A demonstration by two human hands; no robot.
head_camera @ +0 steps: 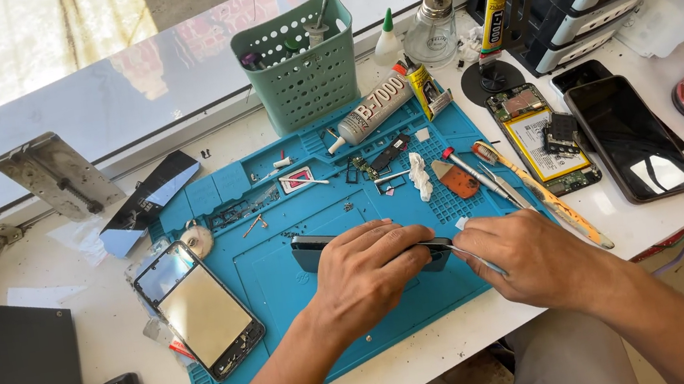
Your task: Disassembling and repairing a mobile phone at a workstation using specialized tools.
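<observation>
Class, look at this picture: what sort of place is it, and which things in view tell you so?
Most likely a phone repair bench. An opened phone shows its battery and boards, a blue repair mat holds small parts and tools, and a glue tube lies on it.

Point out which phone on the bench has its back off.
The phone with exposed battery, right of the blue mat. The black phone beside it lies closed, screen up.

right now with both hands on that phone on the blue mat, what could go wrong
The left hand pins the dark phone while the right hand works a thin metal tool at its edge; a slip could jab the left fingers or gouge the phone. Tiny screws and parts lie loose on the blue mat, so a jolt might scatter them. The screen panel by the left forearm could get knocked.
</observation>
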